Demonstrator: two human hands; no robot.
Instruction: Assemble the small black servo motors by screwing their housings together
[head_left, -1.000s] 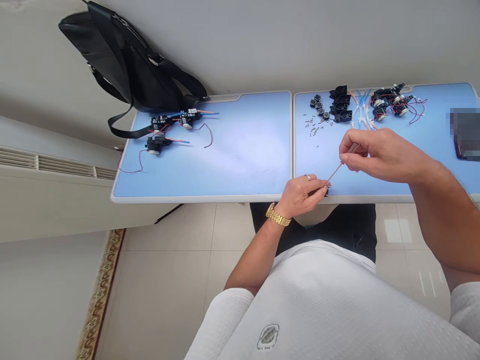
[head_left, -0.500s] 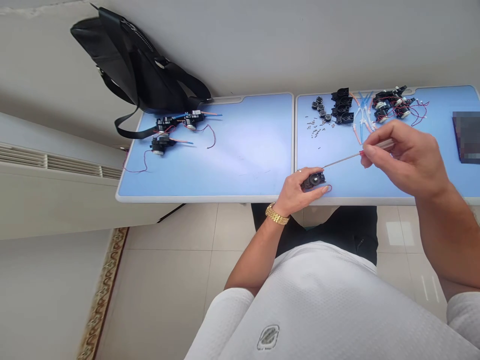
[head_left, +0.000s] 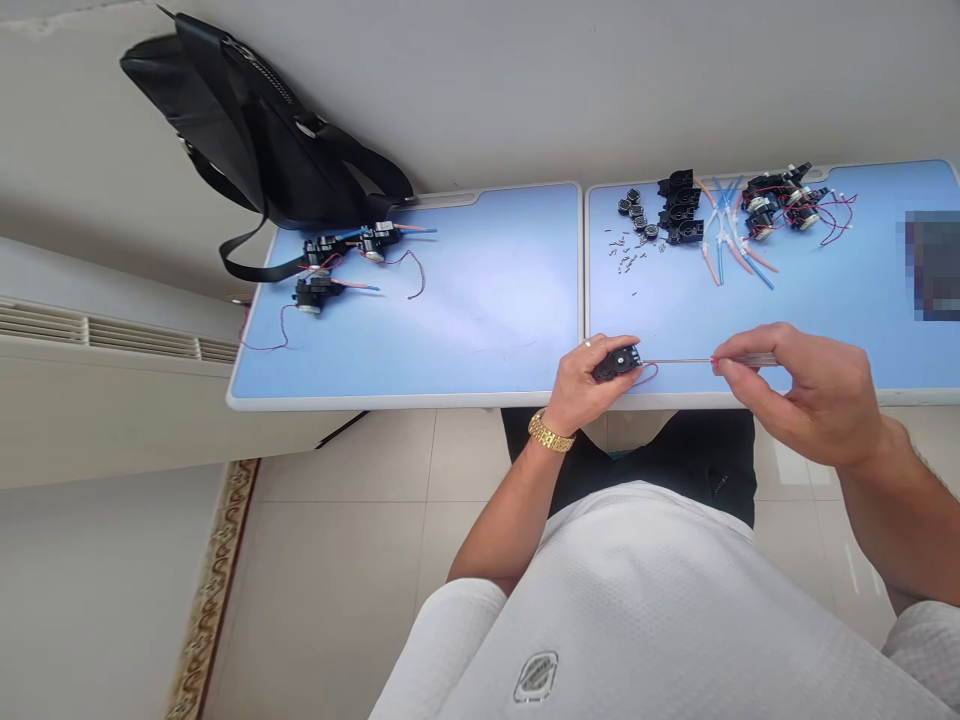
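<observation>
My left hand [head_left: 583,385] is closed around a small black motor unit [head_left: 618,362] over the front edge of the right-hand table. A thin red wire loops from the unit beside my thumb. In my right hand [head_left: 806,390] is a screwdriver [head_left: 679,361], pinched by its clear handle near the red collar. Its slim metal shaft lies almost level, and the tip meets or nearly meets the unit's right end. Whether a screw sits at the tip is too small to tell.
Loose screws [head_left: 624,250], round black parts [head_left: 637,212], black housings [head_left: 681,207], blue and pink tubes [head_left: 724,235] and wired units [head_left: 780,200] lie at the back right. On the left table [head_left: 487,300] are several assembled units [head_left: 319,292] beside a black bag [head_left: 247,120]. A blurred dark object [head_left: 934,265] lies far right.
My right hand has come down and slightly left, bringing the screwdriver from a slant to nearly level. My left hand has turned the motor unit a little, so its end faces the tip.
</observation>
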